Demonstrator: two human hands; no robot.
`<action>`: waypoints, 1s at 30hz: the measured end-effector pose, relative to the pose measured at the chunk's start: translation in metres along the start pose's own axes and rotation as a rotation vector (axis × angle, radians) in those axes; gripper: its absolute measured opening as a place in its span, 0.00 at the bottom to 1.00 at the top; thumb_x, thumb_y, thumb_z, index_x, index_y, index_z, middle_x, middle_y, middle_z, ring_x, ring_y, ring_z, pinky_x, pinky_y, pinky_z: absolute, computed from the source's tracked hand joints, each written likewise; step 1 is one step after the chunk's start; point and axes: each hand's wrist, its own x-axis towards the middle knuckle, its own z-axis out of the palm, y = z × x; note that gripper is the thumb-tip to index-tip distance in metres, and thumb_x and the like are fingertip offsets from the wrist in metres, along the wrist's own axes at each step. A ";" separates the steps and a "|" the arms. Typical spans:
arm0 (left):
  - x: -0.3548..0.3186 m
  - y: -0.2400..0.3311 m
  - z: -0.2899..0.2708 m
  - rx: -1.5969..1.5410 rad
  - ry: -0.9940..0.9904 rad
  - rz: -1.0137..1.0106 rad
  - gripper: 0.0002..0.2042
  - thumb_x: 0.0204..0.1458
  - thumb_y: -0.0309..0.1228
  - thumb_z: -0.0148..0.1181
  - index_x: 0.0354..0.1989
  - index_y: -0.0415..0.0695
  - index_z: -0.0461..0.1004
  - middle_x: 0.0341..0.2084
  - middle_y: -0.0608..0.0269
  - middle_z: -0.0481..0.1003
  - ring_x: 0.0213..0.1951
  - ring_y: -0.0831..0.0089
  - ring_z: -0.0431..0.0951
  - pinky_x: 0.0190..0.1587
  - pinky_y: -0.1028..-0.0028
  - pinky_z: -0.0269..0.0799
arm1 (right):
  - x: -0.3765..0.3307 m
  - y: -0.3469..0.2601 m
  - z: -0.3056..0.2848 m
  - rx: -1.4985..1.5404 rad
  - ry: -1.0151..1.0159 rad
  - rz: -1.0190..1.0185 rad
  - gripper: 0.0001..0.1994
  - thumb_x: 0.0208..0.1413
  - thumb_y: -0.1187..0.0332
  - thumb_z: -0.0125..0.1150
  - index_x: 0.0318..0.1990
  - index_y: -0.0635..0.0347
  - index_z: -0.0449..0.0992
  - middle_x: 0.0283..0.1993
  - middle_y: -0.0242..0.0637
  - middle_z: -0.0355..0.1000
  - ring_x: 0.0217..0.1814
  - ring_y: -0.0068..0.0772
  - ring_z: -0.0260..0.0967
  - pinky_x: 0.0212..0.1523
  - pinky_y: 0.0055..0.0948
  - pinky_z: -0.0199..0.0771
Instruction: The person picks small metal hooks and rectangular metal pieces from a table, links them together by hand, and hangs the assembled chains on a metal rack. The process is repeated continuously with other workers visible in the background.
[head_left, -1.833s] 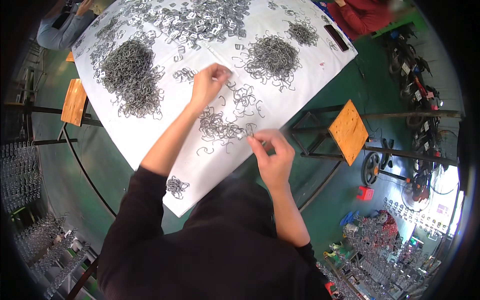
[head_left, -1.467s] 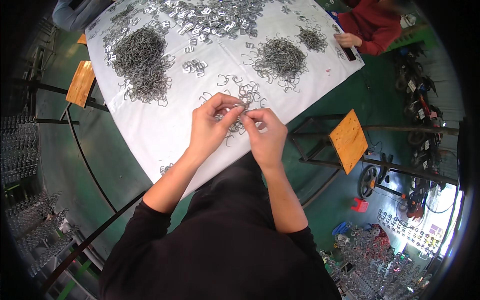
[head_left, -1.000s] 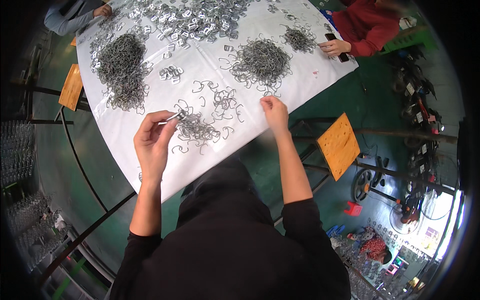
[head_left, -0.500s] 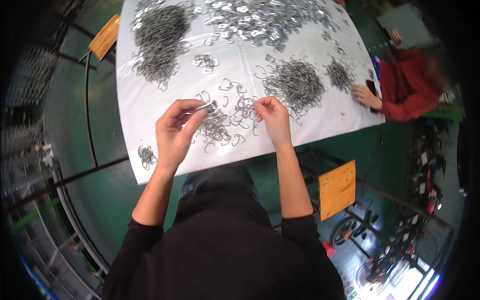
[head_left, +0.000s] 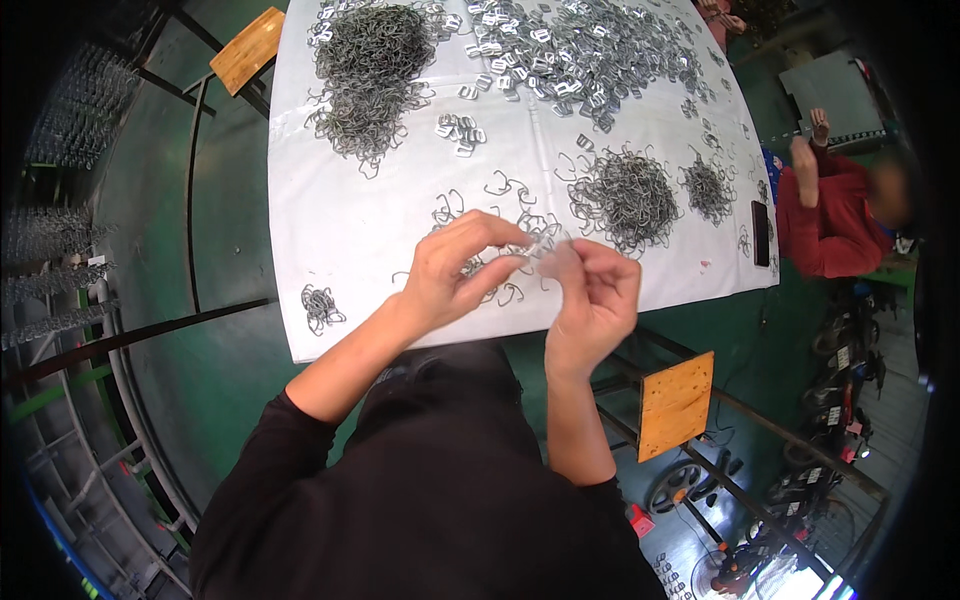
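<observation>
My left hand [head_left: 462,265] pinches a shiny flat metal buckle [head_left: 541,243] between thumb and fingers; motion blurs it. Close against it from the right, my right hand [head_left: 598,300] has its fingertips pressed together, and whatever they hold is too blurred to name. Both hands hover just above loose bent wire hooks [head_left: 510,293] near the table's front edge, partly hiding them. Right of these lies a larger heap of wire hooks [head_left: 630,203]. A small cluster of buckles [head_left: 461,134] sits beyond my left hand.
The white-covered table [head_left: 350,230] also bears a big wire-hook pile [head_left: 370,60], a wide spread of buckles [head_left: 590,55] and a small hook bunch [head_left: 320,308]. A phone [head_left: 761,234] lies by a co-worker in red [head_left: 835,220]. A wooden stool [head_left: 676,405] stands at right.
My hands have come together, the left moving right with the buckle. The co-worker's hand has lifted off the table near the phone. The view has shifted slightly.
</observation>
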 end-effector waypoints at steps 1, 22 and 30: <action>0.004 -0.020 -0.003 0.036 0.001 0.015 0.09 0.49 0.21 0.63 0.39 0.39 0.78 0.30 0.57 0.79 0.32 0.66 0.79 0.34 0.72 0.75 | -0.001 -0.001 -0.001 -0.004 0.013 -0.028 0.12 0.52 0.85 0.61 0.35 0.64 0.63 0.38 0.46 0.71 0.31 0.27 0.74 0.34 0.26 0.80; 0.066 -0.104 0.003 0.104 -0.233 -0.359 0.05 0.56 0.23 0.55 0.38 0.37 0.75 0.32 0.56 0.76 0.28 0.68 0.78 0.29 0.71 0.73 | -0.023 0.009 0.000 -0.080 0.085 0.038 0.10 0.52 0.86 0.60 0.35 0.67 0.64 0.31 0.44 0.74 0.30 0.33 0.77 0.34 0.27 0.80; 0.043 0.029 -0.013 -0.056 -0.304 -0.163 0.10 0.51 0.18 0.59 0.42 0.40 0.79 0.31 0.59 0.75 0.31 0.71 0.77 0.34 0.74 0.75 | -0.016 0.018 0.004 -0.069 0.039 0.049 0.09 0.54 0.85 0.59 0.35 0.66 0.65 0.36 0.43 0.74 0.34 0.29 0.77 0.36 0.26 0.81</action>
